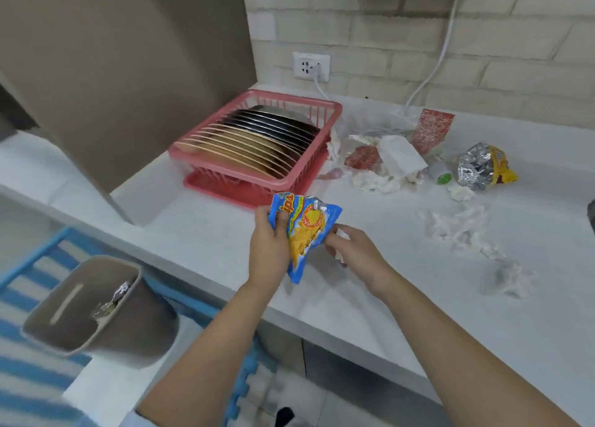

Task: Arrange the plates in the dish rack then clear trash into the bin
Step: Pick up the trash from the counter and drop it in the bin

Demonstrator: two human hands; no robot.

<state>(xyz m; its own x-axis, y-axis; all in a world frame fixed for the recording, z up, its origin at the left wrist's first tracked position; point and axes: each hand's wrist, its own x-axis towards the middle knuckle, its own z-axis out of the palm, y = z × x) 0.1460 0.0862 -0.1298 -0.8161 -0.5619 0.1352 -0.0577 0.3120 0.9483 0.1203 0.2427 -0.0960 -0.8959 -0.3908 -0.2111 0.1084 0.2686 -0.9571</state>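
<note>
Left hand point(269, 245) grips blue chip bag point(306, 233) above counter's front edge point(289, 317); right hand point(349, 245) pinches white scrap. Bin point(96, 310) low left, well apart. Plates point(257, 140) upright in pink rack point(254, 182). Remaining trash point(399, 156) right of rack.

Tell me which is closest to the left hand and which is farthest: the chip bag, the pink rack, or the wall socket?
1. Chip bag: held in the left hand, so it is nearest.
2. Pink rack: on the counter just behind the hand.
3. Wall socket: up on the brick wall behind the rack, farthest.
</note>
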